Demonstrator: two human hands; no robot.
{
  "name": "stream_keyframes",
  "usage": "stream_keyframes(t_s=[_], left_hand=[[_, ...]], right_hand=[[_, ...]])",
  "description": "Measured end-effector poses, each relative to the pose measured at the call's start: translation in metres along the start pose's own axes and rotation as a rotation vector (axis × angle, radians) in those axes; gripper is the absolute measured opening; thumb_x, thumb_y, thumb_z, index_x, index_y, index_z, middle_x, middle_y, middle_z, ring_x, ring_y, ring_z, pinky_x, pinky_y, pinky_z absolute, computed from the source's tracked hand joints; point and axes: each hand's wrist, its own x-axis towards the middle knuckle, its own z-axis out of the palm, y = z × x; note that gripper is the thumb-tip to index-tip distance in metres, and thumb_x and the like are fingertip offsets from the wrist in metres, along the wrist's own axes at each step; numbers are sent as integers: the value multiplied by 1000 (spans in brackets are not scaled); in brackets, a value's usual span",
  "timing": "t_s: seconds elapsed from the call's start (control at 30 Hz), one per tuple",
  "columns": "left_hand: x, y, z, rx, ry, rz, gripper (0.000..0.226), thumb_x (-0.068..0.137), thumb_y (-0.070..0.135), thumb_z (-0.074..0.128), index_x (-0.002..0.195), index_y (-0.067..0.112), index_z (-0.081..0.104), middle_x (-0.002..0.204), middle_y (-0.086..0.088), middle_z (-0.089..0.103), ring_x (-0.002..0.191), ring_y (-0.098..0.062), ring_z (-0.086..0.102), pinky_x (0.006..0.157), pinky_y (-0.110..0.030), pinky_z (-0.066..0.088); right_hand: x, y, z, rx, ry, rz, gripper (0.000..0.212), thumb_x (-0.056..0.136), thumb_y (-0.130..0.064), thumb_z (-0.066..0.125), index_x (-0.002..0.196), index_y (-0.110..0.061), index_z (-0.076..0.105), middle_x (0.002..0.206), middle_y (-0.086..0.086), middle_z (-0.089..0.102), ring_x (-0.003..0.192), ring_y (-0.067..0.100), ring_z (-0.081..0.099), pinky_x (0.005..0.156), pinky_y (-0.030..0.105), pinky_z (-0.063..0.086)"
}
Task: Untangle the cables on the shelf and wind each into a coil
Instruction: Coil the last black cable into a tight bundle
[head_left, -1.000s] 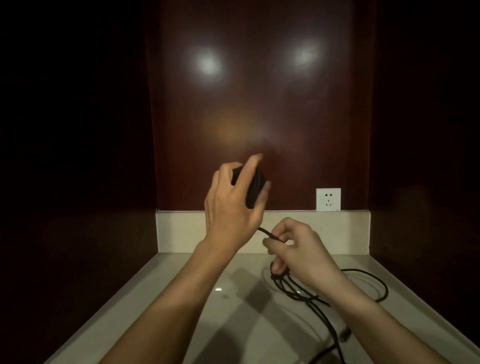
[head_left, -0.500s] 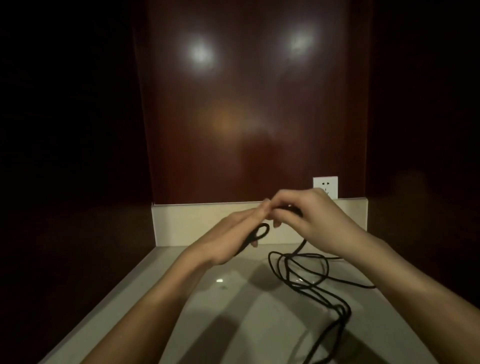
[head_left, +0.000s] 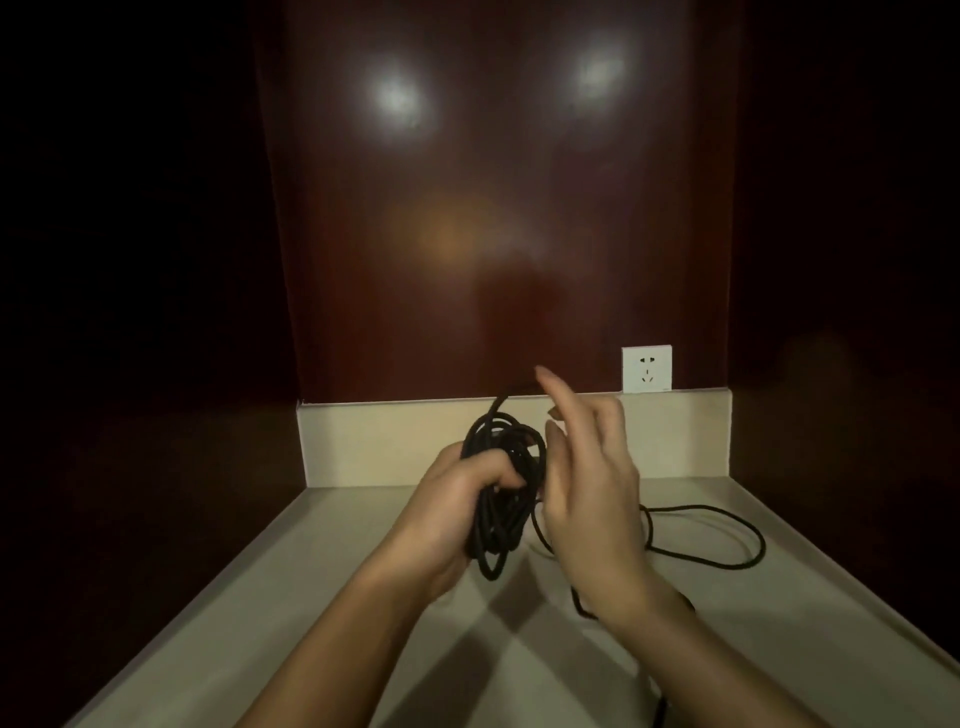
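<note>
Near the middle of the frame, a little below centre, the left hand (head_left: 457, 514) grips a bundle of black cable (head_left: 506, 499) — its fingers are curled round the gathered loops, which stand up above the fist and hang out below it. The coil is held above the pale shelf (head_left: 322, 623), not lying on it.

Just to the right of the coil is the right hand (head_left: 592, 499), seen from the back. Its fingers (head_left: 556, 395) are mostly straight and spread, the forefinger pointing up and to the left. One strand of the cable arcs from the top of the coil toward those fingertips, but the hand is blurred and whether the strand is pinched or only draped there cannot be told.

The loose rest of the cable lies on the shelf at the right of the frame: a wide loop runs out from behind the right hand and curves back under the wrist, and a further stretch shows dark at the bottom edge.

Behind the hands a low cream ledge (head_left: 374, 441) runs across the back of the shelf. Above it rises a dark red-brown panel (head_left: 493, 234) with two bright reflections near the top. A white wall socket (head_left: 647, 370) sits at the panel's foot, to the right of centre. The sides of the frame are nearly black.
</note>
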Motion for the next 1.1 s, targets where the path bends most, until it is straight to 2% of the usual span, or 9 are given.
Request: stream_keyframes(t_s=[0.13, 0.3, 0.4, 0.47, 0.63, 0.77, 0.9, 1.03, 1.1], left_hand=[[-7, -4, 0, -124, 20, -38, 25, 76, 6, 50, 85, 6, 73, 74, -8, 68, 63, -16, 64, 62, -29, 50], [-9, 3, 0, -509, 18, -14, 52, 75, 8, 39, 117, -8, 67, 118, -22, 70, 114, -32, 67, 110, -43, 41], [-3, -1, 1, -624, 55, -10, 44, 78, 11, 39, 93, -4, 77, 114, -20, 72, 115, -32, 65, 104, -42, 43], [0, -4, 1, -679, 82, 4, 48, 78, 11, 40, 112, -4, 70, 121, -22, 69, 121, -34, 62, 107, -42, 43], [14, -11, 3, -738, 228, 61, 39, 92, 7, 38, 124, 1, 60, 101, -14, 73, 109, -41, 69, 107, -52, 45], [29, -14, -4, -666, 355, 177, 29, 94, 3, 39, 112, 6, 62, 84, -10, 64, 80, -27, 70, 85, -41, 57], [41, -14, -8, -483, 488, 335, 27, 94, -2, 43, 114, 9, 58, 84, -7, 56, 63, -15, 52, 49, -22, 42], [43, -27, -10, 156, 569, 560, 47, 100, 12, 56, 138, 38, 48, 111, -10, 63, 90, -24, 61, 80, -38, 55], [42, -32, -10, 449, 552, 641, 57, 97, 25, 63, 145, 44, 39, 126, -1, 60, 109, -11, 59, 98, -29, 49]], right_hand=[[-4, -10, 7, 135, 139, -36, 38, 100, -9, 49, 137, -19, 52, 96, 1, 60, 82, -6, 54, 73, 6, 40], [-9, 3, 3, 266, -123, 178, 43, 102, -13, 49, 135, -41, 55, 74, -16, 66, 59, 2, 56, 57, 13, 43], [-26, 6, 10, 161, -217, 162, 54, 103, -10, 45, 147, -41, 42, 80, -1, 69, 66, 7, 62, 62, 27, 53], [-37, 2, 13, 96, -322, 177, 58, 101, -15, 39, 152, -42, 31, 98, 0, 72, 82, 11, 68, 74, 33, 55], [-47, -6, 13, 121, -512, 259, 42, 102, -21, 36, 138, -42, 42, 71, -11, 55, 70, 8, 56, 64, 26, 43], [-47, -1, 12, 259, -554, 410, 18, 104, -26, 44, 89, -17, 51, 57, -3, 55, 54, 6, 51, 60, 30, 40], [-49, 0, 4, 129, -665, 359, 29, 101, -39, 47, 83, -17, 48, 62, 6, 57, 60, 20, 54, 64, 41, 46], [-32, -6, -9, -214, -768, 113, 24, 103, -44, 41, 94, -25, 51, 88, 4, 65, 87, 29, 60, 69, 37, 39], [-20, -7, -12, -390, -752, -63, 26, 103, -41, 40, 105, -22, 57, 100, 2, 67, 92, 30, 64, 69, 35, 38]])
